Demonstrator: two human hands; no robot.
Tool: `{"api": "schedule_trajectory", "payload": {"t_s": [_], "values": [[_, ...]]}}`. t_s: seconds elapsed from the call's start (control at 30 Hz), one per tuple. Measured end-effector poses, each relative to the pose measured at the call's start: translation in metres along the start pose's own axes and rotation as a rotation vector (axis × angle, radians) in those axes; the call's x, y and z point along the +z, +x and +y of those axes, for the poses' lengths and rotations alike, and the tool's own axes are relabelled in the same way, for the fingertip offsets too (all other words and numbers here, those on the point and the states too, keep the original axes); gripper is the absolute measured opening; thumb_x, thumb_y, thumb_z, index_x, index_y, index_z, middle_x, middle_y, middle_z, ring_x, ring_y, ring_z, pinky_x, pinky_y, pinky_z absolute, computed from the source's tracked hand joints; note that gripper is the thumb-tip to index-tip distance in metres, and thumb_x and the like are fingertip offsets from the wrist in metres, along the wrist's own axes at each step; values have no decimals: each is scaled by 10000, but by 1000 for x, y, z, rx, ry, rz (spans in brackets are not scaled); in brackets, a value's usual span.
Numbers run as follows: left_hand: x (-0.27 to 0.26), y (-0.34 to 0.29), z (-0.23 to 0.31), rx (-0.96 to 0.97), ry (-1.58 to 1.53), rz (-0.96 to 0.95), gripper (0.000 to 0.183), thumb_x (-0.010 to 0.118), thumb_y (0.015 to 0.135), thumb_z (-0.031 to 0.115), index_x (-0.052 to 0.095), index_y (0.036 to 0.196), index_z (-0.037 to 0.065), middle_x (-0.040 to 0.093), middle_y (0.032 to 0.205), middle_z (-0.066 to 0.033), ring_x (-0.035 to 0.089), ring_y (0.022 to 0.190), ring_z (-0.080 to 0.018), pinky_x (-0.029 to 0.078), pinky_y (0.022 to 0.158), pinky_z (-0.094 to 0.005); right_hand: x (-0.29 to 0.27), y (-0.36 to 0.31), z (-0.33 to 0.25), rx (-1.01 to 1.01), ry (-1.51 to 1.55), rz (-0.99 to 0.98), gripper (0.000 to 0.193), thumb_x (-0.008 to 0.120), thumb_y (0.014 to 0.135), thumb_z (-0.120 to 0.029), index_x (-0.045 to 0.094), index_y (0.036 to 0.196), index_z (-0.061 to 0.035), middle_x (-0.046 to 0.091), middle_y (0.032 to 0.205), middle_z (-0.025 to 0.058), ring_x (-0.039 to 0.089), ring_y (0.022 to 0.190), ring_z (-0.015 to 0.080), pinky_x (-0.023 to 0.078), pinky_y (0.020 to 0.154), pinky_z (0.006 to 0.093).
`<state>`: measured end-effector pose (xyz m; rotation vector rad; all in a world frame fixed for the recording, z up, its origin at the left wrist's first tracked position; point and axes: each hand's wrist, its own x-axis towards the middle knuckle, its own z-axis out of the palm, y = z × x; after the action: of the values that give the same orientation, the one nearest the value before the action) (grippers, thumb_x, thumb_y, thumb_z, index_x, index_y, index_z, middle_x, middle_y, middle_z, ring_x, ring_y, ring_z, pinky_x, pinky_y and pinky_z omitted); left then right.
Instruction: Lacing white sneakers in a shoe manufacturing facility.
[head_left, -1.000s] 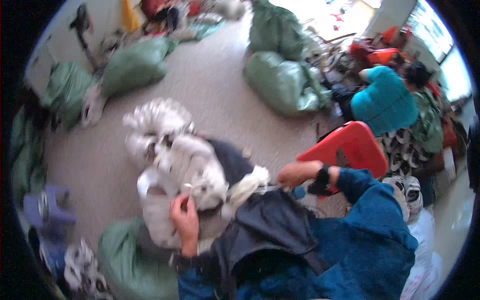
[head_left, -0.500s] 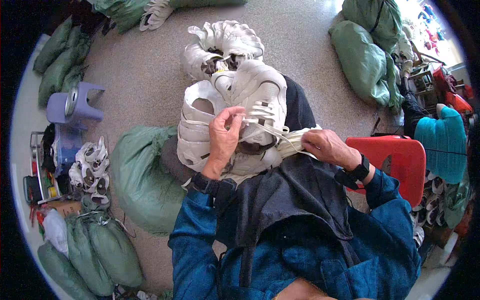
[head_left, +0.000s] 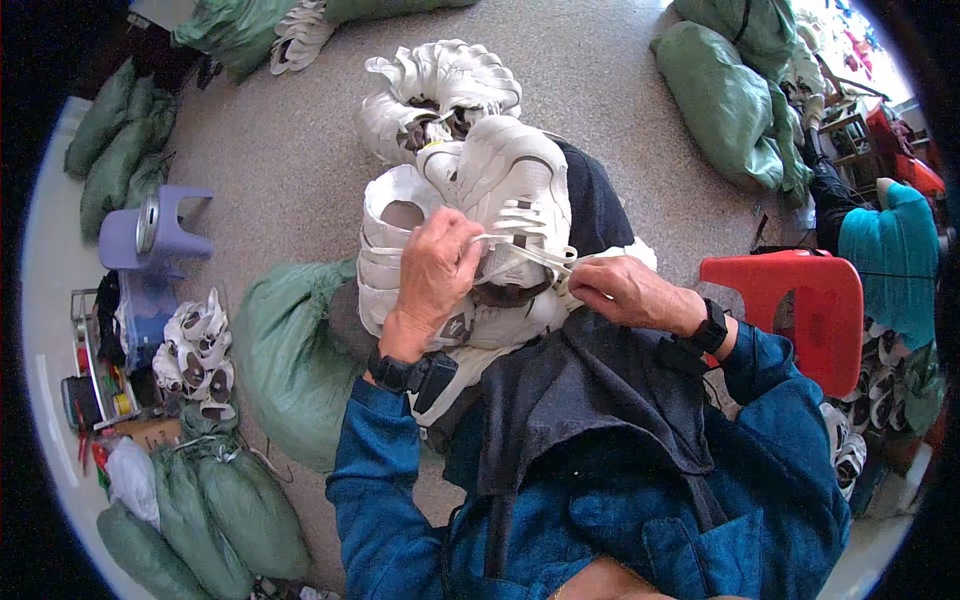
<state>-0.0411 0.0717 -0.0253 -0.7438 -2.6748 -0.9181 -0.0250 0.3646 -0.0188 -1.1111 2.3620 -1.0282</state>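
Head view: your left hand (head_left: 437,272) and right hand (head_left: 637,292), 2 items, each pinching 1 flat white fabric lace (head_left: 545,257); 1 white lace-up sneaker (head_left: 514,178), just far of them, toe far. Hazard: uneven pulling could tangle the lace or tip the sneaker sideways.

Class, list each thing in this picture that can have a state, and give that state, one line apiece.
White shoe upper: laced across its front
White lace: threaded, no finished bow showing
Left hand: pinching the lace
Right hand: pinching the lace
Row of white uppers: nested, curved
Purple stool: standing upright
Green sacks, lower left: bulging, necks gathered
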Motion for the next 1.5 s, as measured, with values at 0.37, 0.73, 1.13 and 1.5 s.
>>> {"api": "schedule_trajectory", "payload": {"t_s": [0.37,0.73,1.13,1.5], "values": [[1,12,11,-525,-634,-85,186,555,975,47,675,1114,26,655,904,-14,574,716,-63,485,618,-240,1,13,-8,-33,7,74,116,600,933,-114,611,986,-12,621,842,160,643,768,350,516,676,424],[16,6,4,-317,-368,219,204,574,962,25,634,1154,-6,710,904,-66,605,684,-54,488,586,-209,3,23,-5,-58,29,186,153,588,923,-147,611,1000,-16,632,905,189,642,819,395,521,696,469],[-5,3,-2,-743,-1087,-306,108,648,962,113,632,991,11,632,741,-9,514,489,-39,458,444,-195,3,8,5,41,-51,3,149,605,925,-138,620,988,-4,632,880,164,648,809,360,525,711,430],[12,-6,10,-617,-827,156,229,568,994,69,616,1206,-3,668,872,-23,555,601,-41,490,547,-204,14,15,23,116,54,-9,215,635,896,-214,642,936,-3,678,889,188,664,846,376,520,753,446]]}}
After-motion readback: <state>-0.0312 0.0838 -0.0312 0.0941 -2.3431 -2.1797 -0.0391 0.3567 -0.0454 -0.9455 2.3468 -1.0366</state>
